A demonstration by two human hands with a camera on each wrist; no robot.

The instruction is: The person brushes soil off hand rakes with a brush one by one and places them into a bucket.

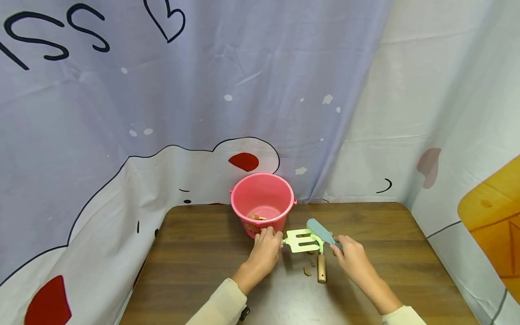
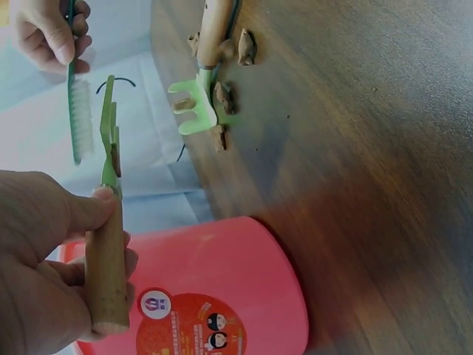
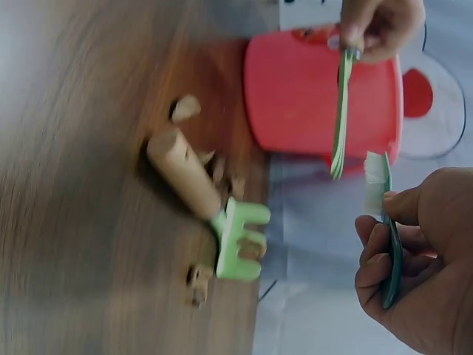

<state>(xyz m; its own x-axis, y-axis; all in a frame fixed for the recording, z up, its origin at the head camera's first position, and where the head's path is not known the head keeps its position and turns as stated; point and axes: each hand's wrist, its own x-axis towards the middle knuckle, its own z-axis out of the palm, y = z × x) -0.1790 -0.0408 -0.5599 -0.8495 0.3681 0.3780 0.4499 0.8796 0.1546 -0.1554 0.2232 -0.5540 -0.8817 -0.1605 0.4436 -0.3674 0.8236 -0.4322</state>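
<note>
My left hand (image 1: 266, 249) grips the wooden handle (image 2: 108, 266) of a small garden fork with flat light-green tines (image 1: 298, 240), raised above the table. In my right hand (image 1: 352, 255) is a green-backed brush (image 1: 320, 230), pinched between thumb and fingers, its white bristles (image 3: 375, 181) facing the fork across a small gap in the right wrist view. Under them a small green hand rake (image 3: 240, 240) with a wooden handle (image 1: 322, 269) lies on the table. Several brown chips (image 2: 225, 97) are scattered around that rake, one between its prongs.
A pink bucket (image 1: 260, 192) stands at the table's back edge, just behind my left hand, with a wooden-handled item (image 1: 256, 217) inside. The brown wooden table (image 1: 390, 253) meets a printed curtain (image 1: 183, 104) along its far side.
</note>
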